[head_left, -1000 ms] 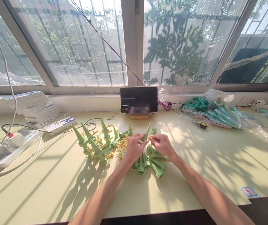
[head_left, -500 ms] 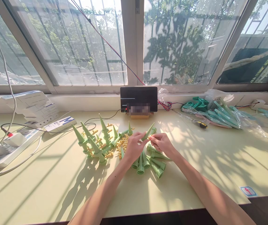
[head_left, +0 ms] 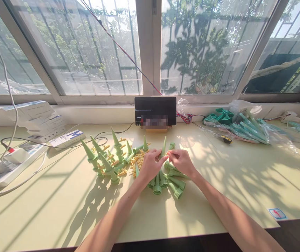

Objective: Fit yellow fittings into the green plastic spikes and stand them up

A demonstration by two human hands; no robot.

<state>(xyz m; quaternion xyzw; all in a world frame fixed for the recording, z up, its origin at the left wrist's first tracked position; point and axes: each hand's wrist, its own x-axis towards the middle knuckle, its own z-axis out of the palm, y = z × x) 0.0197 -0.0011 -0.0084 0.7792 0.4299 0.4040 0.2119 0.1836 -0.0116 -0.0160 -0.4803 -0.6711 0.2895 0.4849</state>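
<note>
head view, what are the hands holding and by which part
The left hand holds a green plastic cone-shaped spike by its lower, wider end, tip up. The right hand is close beside that end; whether it grips anything can't be made out.

Light green is shown by the cone [head_left: 164, 144] at the fingers [head_left: 156, 153], yellow by the small fittings [head_left: 136, 160] left of them; the cream tabletop [head_left: 144, 218] beneath is striped and dappled by shadow.

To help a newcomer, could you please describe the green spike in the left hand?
Find the black screen below the windows. In front, the left hand holds the green spike, tip upward. Other green spikes stand or lie on the table; this one is held.
</note>
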